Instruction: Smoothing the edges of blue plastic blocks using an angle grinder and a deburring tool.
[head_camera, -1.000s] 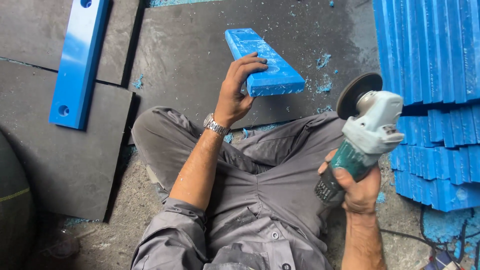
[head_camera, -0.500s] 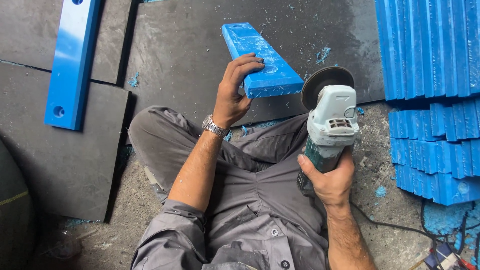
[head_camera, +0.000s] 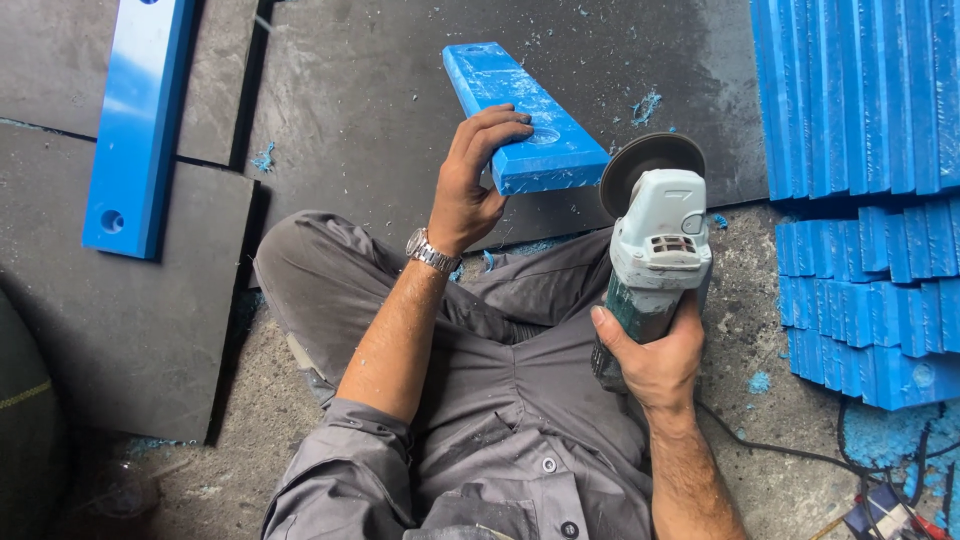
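Head view, only one. Left hand (head_camera: 478, 175): fingers curled over near end of blue plastic block (head_camera: 523, 118), thumb underneath, pinching it; block tilts from 11 to 4 o'clock across dark rubber mat (head_camera: 380, 90), centre-top of frame. Steel wristwatch (head_camera: 432, 252) on left wrist. Right hand (head_camera: 652, 352): wrapped tight round grip of angle grinder (head_camera: 655, 250), grey-white body w/ teal handle, at 3 o'clock from left hand; grinder's dark disc (head_camera: 640, 160) points to 12 o'clock, edge just beside block's near end at approx 3 o'clock of it; contact cannot be told. Person seated cross-legged, grey work clothes (head_camera: 480, 400). Long blue bar (head_camera: 135, 120) w/ a hole near each end, lying at 10 o'clock, well apart from hands. Stack of blue blocks (head_camera: 870, 180) at 2–3 o'clock, beside grinder. Blue shavings (head_camera: 645, 105) scattered on mat and concrete floor (head_camera: 770, 420). Black cable (head_camera: 800, 450) at 5 o'clock.
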